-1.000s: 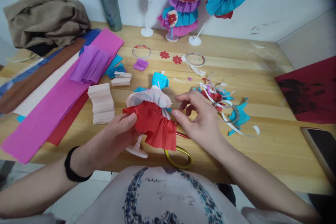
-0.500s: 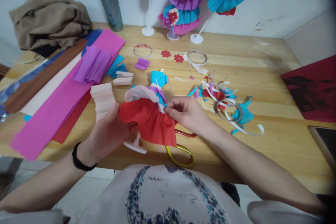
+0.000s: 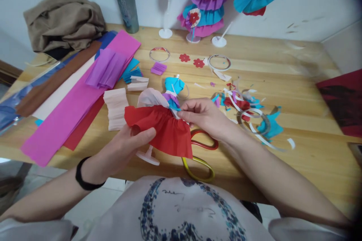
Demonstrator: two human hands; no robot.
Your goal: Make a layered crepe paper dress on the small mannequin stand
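Note:
A small dress-form stand lies tilted toward me, its white round base point(image 3: 148, 157) low at the left. Its top wears a blue crepe-paper bodice point(image 3: 174, 85) with purple and white bands. A gathered red crepe-paper skirt point(image 3: 165, 130) spreads below the waist, a white paper layer point(image 3: 152, 98) behind it. My left hand point(image 3: 131, 145) is closed on the skirt's left side, thumb in front and fingers mostly hidden behind. My right hand point(image 3: 205, 115) pinches the skirt's gathered edge at the waist. Scissors with red and yellow handles point(image 3: 199, 169) lie partly under the skirt.
Folded crepe-paper strips point(image 3: 85, 94) and a cream pleated piece point(image 3: 115, 109) lie left. Paper scraps and tape rolls point(image 3: 251, 122) are on the right. Red paper flowers point(image 3: 198, 63) sit farther back. Finished paper dresses point(image 3: 210, 2), a bottle point(image 3: 124, 2) and brown cloth point(image 3: 65, 22) stand along the wall.
My left thumb has come over the front of the red skirt, which now spreads wider and flatter. My right hand keeps its pinch at the waist. The view has shifted slightly left.

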